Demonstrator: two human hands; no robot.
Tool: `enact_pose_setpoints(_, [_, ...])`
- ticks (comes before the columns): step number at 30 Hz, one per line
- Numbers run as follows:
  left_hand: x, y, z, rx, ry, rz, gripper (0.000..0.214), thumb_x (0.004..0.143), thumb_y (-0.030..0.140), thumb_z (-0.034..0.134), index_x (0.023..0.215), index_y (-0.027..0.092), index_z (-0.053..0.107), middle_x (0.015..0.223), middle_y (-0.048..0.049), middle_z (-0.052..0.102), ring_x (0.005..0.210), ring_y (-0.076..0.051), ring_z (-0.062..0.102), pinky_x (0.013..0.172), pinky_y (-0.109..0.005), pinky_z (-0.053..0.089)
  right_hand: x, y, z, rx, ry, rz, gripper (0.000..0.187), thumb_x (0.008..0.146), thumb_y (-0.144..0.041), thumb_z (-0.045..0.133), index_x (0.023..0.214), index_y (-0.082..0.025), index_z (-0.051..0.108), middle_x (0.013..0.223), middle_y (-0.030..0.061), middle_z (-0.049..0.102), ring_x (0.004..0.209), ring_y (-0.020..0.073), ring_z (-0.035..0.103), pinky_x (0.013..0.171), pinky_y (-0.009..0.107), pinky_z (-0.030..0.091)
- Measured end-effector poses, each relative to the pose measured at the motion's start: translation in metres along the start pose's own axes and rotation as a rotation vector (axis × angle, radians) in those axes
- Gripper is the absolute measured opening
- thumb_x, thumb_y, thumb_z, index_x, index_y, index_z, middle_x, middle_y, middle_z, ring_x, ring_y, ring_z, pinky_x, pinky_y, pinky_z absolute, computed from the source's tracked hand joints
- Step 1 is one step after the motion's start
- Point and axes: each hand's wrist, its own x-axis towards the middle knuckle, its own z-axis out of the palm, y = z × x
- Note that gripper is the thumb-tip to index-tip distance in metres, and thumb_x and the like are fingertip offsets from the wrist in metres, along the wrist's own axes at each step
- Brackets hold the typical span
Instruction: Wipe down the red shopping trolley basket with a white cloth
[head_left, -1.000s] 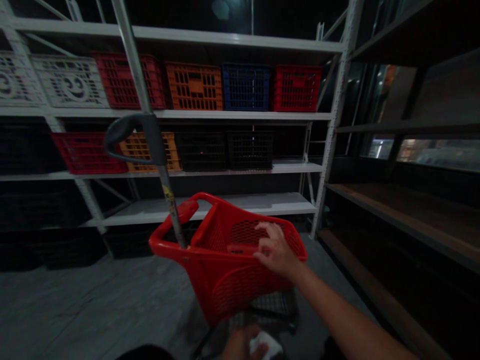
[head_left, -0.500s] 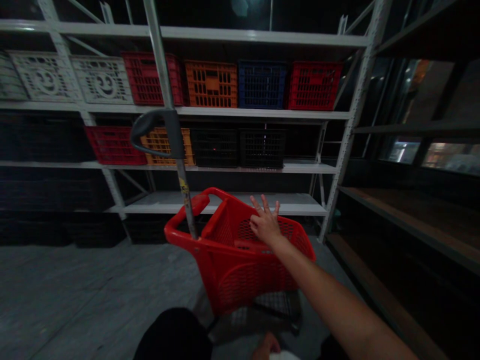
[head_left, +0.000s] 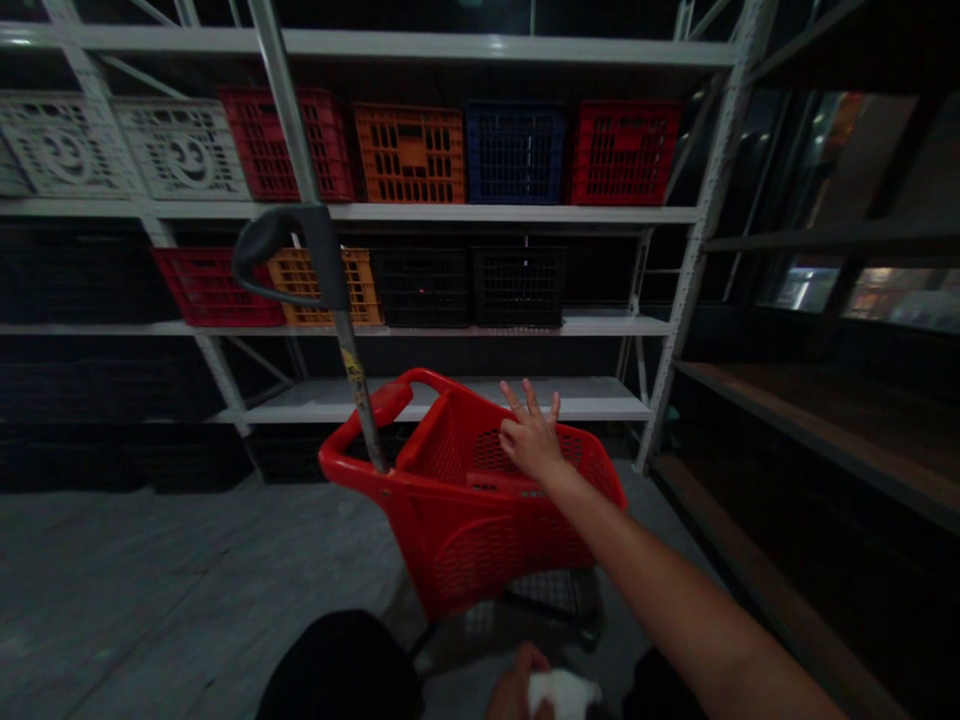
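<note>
My right hand [head_left: 531, 440] is stretched out above a red shopping cart [head_left: 495, 560]. Three of its fingers are spread, while thumb and forefinger curl together in a ring; nothing shows in it. At the bottom edge my left hand [head_left: 514, 685] is closed around a small white thing [head_left: 562, 692], cut off by the frame, whose kind I cannot make out. The cart's basket lies just behind my right hand, and its handle [head_left: 345, 440] points to the left. In front of the cart handle leans a metal pole [head_left: 289, 110] with a dark grey loop grip [head_left: 322, 258].
White metal shelving [head_left: 435, 213] stands behind the cart, bearing red, orange, blue, black and white plastic crates. A blue crate [head_left: 516, 152] sits on the upper shelf. Darker shelving [head_left: 817, 420] runs along the right. Grey concrete floor [head_left: 150, 590] spreads at the left.
The view has shifted slightly, so shelves and pole appear a little higher and farther left. More of my left hand and the white thing shows. My right hand keeps nearly the same pose.
</note>
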Motion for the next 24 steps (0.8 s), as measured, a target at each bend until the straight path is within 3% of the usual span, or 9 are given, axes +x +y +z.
enact_pose_setpoints(3, [0.005, 0.010, -0.017, -0.091, 0.108, -0.034, 0.022, 0.059, 0.022, 0.053, 0.080, 0.018, 0.051, 0.071, 0.0018, 0.056, 0.071, -0.013, 0.051, 0.068, -0.023, 0.038, -0.013, 0.001, 0.005, 0.035, -0.084, 0.048, 0.008, 0.074, -0.018, 0.055, 0.080, -0.020, 0.061, 0.146, 0.0000, 0.013, 0.133, 0.0289, 0.001, 0.093, 0.068, -0.003])
enact_pose_setpoints(7, [0.021, 0.026, -0.059, -0.358, 0.223, -0.066, 0.020, 0.055, 0.025, 0.057, 0.072, 0.016, 0.051, 0.059, 0.0032, 0.053, 0.059, -0.013, 0.050, 0.058, -0.024, 0.039, -0.053, -0.007, 0.000, 0.242, -0.217, 0.116, 0.034, 0.074, -0.021, 0.058, 0.107, -0.023, 0.057, 0.145, 0.0073, 0.017, 0.133, 0.0282, 0.007, 0.097, 0.064, 0.006])
enact_pose_setpoints(12, [0.020, 0.047, -0.101, -0.447, 0.264, -0.013, 0.034, 0.053, 0.023, 0.056, 0.085, 0.014, 0.051, 0.071, 0.0003, 0.058, 0.062, -0.012, 0.052, 0.060, -0.024, 0.040, -0.120, -0.040, -0.029, 0.818, -0.394, 0.062, 0.044, 0.074, -0.028, 0.059, 0.118, -0.025, 0.051, 0.131, 0.0070, 0.041, 0.122, 0.0204, 0.035, 0.098, 0.038, 0.031])
enact_pose_setpoints(15, [0.004, 0.064, -0.105, -0.551, 0.176, 0.101, 0.057, 0.053, 0.017, 0.055, 0.110, 0.016, 0.045, 0.092, -0.0034, 0.060, 0.077, -0.014, 0.055, 0.068, -0.024, 0.041, -0.149, -0.059, -0.035, 1.008, -0.424, 0.143, 0.040, 0.071, -0.025, 0.062, 0.110, -0.025, 0.057, 0.115, 0.0045, 0.051, 0.108, 0.0180, 0.048, 0.091, 0.031, 0.039])
enact_pose_setpoints(19, [-0.012, 0.076, -0.101, -0.701, -0.081, 0.114, 0.070, 0.057, 0.022, 0.057, 0.124, 0.020, 0.034, 0.100, -0.0042, 0.060, 0.084, -0.016, 0.057, 0.072, -0.027, 0.042, -0.165, -0.071, -0.028, 1.078, -0.304, 0.369, 0.031, 0.068, -0.017, 0.062, 0.098, -0.022, 0.060, 0.102, 0.0043, 0.055, 0.098, 0.0179, 0.052, 0.084, 0.030, 0.040])
enact_pose_setpoints(21, [-0.013, 0.074, -0.099, -0.628, -0.050, 0.125, 0.060, 0.060, 0.029, 0.059, 0.117, 0.018, 0.042, 0.099, -0.0052, 0.060, 0.085, -0.017, 0.057, 0.073, -0.028, 0.042, -0.167, -0.074, -0.026, 1.138, -0.255, 0.416, 0.028, 0.066, -0.018, 0.064, 0.094, -0.021, 0.060, 0.099, 0.0042, 0.055, 0.096, 0.0182, 0.052, 0.083, 0.030, 0.040])
enact_pose_setpoints(24, [-0.010, 0.067, -0.100, -0.389, 0.099, 0.156, 0.041, 0.070, 0.036, 0.055, 0.106, 0.016, 0.051, 0.093, -0.0047, 0.061, 0.082, -0.016, 0.056, 0.073, -0.026, 0.042, -0.166, -0.078, -0.030, 1.243, -0.263, 0.420, 0.028, 0.066, -0.021, 0.066, 0.092, -0.021, 0.058, 0.099, 0.0041, 0.056, 0.095, 0.0188, 0.052, 0.083, 0.030, 0.039])
